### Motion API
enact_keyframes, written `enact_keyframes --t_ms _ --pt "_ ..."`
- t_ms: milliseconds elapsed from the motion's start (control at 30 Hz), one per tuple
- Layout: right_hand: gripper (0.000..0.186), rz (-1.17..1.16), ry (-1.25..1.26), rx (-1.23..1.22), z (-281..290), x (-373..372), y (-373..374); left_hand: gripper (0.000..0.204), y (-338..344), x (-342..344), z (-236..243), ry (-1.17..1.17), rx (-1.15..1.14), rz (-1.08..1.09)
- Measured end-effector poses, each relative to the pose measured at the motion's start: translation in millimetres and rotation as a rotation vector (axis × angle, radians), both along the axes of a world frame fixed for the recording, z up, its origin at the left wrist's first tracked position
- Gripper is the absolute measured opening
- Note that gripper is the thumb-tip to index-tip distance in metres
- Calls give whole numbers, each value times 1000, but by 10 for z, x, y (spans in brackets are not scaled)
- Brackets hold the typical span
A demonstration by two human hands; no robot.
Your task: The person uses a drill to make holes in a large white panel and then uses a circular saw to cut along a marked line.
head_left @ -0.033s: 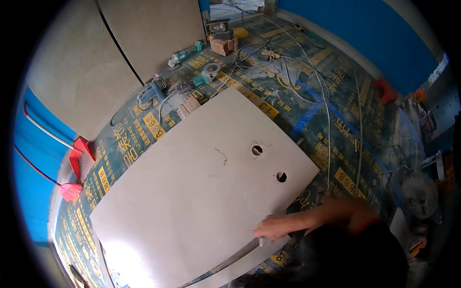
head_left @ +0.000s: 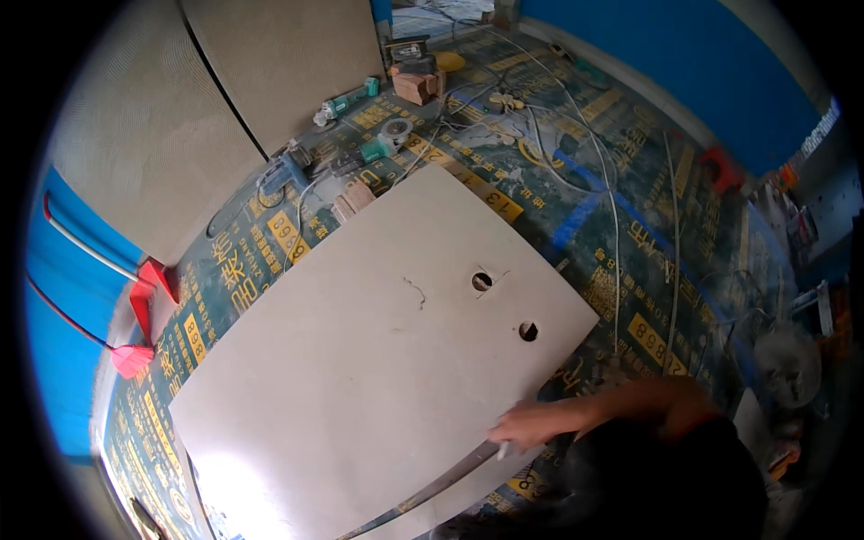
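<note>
A large pale slab (head_left: 360, 342) with two round holes lies on the covered floor in front of me. Across its near side runs a long, narrow grey straightedge (head_left: 423, 495), which goes out of view at the bottom. My right hand (head_left: 529, 425) is closed at the straightedge's upper right end, near the slab's right edge. From under its fingers sticks a short whitish, stick-like thing (head_left: 504, 450), too blurred to name. I cannot see my left hand.
Beyond the slab lie angle grinders (head_left: 385, 144), a blue power tool (head_left: 288, 169) and bricks (head_left: 416, 88). Cables (head_left: 615, 243) cross the floor. A red dustpan (head_left: 144, 297) and pink broom (head_left: 132, 358) stand at left. A bucket (head_left: 785, 364) is at right.
My right hand has shifted slightly to the right, with the whitish thing in its fingers. The slab and the straightedge look to be in the same place.
</note>
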State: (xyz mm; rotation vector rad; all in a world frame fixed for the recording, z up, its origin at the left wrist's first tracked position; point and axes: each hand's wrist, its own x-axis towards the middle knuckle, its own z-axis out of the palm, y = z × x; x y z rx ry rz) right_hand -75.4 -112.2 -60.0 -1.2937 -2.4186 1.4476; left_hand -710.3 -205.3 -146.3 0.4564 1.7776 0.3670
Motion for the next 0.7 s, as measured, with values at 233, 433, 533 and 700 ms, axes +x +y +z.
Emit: enact_keyframes --t_ms 233,433,533,700 --pt "36 -777 -368 -25 72 1306 -1046 41 555 966 890 321 578 -803" --pt "40 -790 -460 -328 -192 1593 -1115 27 1161 2370 2786 136 644 -515" --pt "42 -688 -603 -289 -272 1630 -1233 28 1086 2408 3035 151 620 -625" --pt "31 -883 -447 -52 583 1470 -801 19 1092 2629 3218 484 671 -784"
